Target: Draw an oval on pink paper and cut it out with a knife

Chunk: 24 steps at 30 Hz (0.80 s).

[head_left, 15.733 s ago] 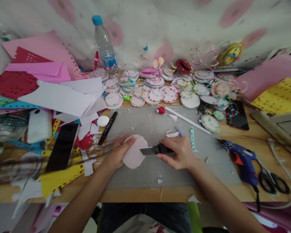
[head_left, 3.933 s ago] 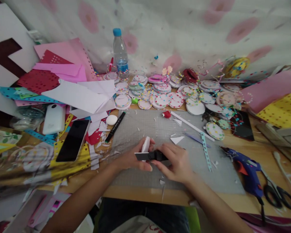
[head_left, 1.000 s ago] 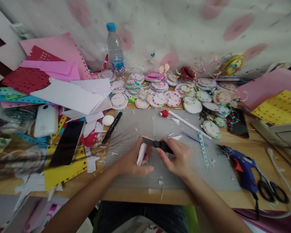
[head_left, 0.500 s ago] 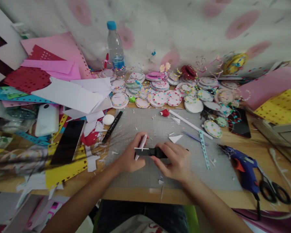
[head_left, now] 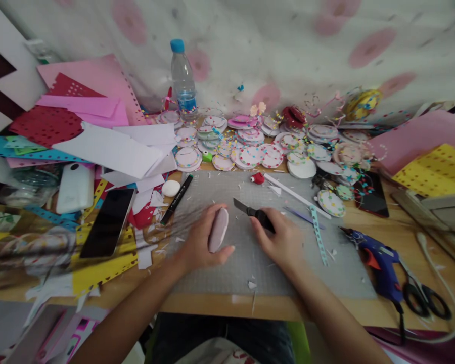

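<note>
My left hand (head_left: 202, 240) grips a pale pinkish-white disc (head_left: 219, 230), tilted on its edge, above the grey cutting mat (head_left: 235, 278). Closed around the black handle of a utility knife (head_left: 256, 215) is my right hand (head_left: 282, 240); the blade points up and left, apart from the disc. Paper scraps (head_left: 252, 284) lie on the mat. A white strip (head_left: 291, 192), a small red piece (head_left: 257, 178) and a blue dotted strip (head_left: 318, 235) rest beyond and right of my hands. A black marker (head_left: 177, 199) lies beside a white egg-shaped piece (head_left: 171, 188).
Several decorated discs (head_left: 250, 155) line the back, near a water bottle (head_left: 183, 81). A blue glue gun (head_left: 382, 265) and scissors (head_left: 426, 298) lie at the right. Coloured paper (head_left: 117, 149), a dark phone (head_left: 108, 222) and a white phone (head_left: 75, 188) are at the left.
The knife has moved right, away from the disc, and its blade now angles upward. The disc has turned so that more of its flat face shows.
</note>
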Available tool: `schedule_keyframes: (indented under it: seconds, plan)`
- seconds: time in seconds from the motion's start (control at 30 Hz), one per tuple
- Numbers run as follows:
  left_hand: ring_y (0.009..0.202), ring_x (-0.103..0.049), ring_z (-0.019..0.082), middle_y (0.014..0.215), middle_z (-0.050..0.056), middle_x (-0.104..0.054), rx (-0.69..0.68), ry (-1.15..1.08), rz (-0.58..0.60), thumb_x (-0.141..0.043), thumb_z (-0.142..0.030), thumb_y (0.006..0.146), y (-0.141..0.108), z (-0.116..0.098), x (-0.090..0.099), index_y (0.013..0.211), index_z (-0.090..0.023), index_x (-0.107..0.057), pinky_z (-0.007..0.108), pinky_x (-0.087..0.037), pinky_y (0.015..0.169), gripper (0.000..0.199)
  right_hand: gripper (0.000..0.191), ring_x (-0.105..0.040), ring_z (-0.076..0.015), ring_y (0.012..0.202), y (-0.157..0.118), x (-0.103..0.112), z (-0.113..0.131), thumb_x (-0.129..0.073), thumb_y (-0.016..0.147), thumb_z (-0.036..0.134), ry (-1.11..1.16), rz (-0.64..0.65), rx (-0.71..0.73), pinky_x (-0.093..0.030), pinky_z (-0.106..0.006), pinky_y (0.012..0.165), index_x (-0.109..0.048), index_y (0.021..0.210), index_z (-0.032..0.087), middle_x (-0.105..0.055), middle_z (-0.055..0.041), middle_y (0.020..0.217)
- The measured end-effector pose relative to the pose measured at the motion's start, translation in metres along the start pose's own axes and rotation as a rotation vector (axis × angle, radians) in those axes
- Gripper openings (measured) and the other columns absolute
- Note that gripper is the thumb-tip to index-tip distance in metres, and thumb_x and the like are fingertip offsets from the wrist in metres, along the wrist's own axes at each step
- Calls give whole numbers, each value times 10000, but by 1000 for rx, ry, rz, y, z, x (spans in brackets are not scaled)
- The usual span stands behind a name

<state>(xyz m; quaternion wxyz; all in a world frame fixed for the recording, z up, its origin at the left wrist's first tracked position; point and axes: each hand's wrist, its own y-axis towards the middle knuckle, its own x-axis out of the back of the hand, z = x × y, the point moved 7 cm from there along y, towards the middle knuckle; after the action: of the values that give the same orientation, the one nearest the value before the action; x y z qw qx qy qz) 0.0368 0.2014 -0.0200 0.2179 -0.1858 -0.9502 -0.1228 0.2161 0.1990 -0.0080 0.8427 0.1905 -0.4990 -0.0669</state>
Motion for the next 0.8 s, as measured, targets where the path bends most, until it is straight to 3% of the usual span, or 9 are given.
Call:
schedule_keyframes:
  seconds: [0.07, 0.17, 0.3, 0.4, 0.53, 0.63, 0.73, 0.8]
  plan:
    - [1142, -453, 300, 1212, 117, -451, -42, 182, -100, -670, -313, 621, 1, -6, 8, 1319, -192, -328, 482, -390, 985, 786, 301, -608, -198, 705, -1, -7, 4, -526, 892, 457, -55, 42, 15, -390, -280, 610, -631, 905, 176, -664, -60, 771]
    - [1127, -475, 285, 1221, 120, -417, 15, 347, -199, -699, -313, 620, 2, -7, 13, 1375, -190, -287, 430, -457, 922, 869, 270, -565, -237, 795, 0, -15, 5, -570, 866, 442, -95, 78, 65, -399, -338, 701, -642, 886, 183, -634, -74, 791]
    - [1117, -496, 288, 1218, 121, -414, 61, 448, -195, -713, -333, 625, 2, -4, 5, 1415, -205, -243, 422, -491, 880, 928, 210, -530, -248, 871, 1, -7, 13, -579, 865, 386, 45, 27, 125, -386, -401, 779, -616, 944, 196, -619, -81, 898]
    - [1129, -495, 313, 1233, 135, -406, 86, 512, -188, -733, -386, 617, 2, -1, -1, 1421, -206, -241, 444, -500, 863, 960, 147, -518, -201, 779, -3, -5, 28, -559, 880, 341, 234, 59, 182, -378, -359, 724, -556, 850, 198, -594, -39, 791]
    - [1158, -482, 314, 1268, 150, -394, -19, 468, -172, -754, -431, 614, 0, -5, -5, 1416, -195, -241, 442, -484, 902, 981, 99, -496, -181, 725, -8, -13, 36, -519, 905, 243, 288, 110, 198, -393, -330, 676, -523, 818, 198, -570, -25, 734]
    - [1087, -545, 259, 1168, 115, -518, -127, 334, -163, -704, -393, 722, -2, -9, -5, 1296, -194, -361, 387, -483, 894, 698, 73, -538, -170, 724, -6, -8, 29, -498, 913, 173, 385, 2, 155, -439, -307, 658, -549, 866, 194, -595, -29, 760]
    - [801, -633, 157, 911, 29, -622, -107, 253, -119, -569, -283, 861, -5, -3, -8, 1104, -207, -462, 269, -500, 706, 277, 116, -602, -173, 796, -4, 0, 24, -543, 896, 151, 481, -79, 118, -484, -315, 704, -601, 978, 208, -647, -36, 846]
    - [704, -637, 133, 831, 8, -638, -144, 284, -95, -534, -257, 887, -7, -4, -11, 1065, -203, -473, 238, -486, 631, 196, 190, -622, -181, 851, -4, 7, 27, -580, 873, 126, 526, -118, 140, -501, -338, 750, -620, 1030, 226, -667, -45, 912]
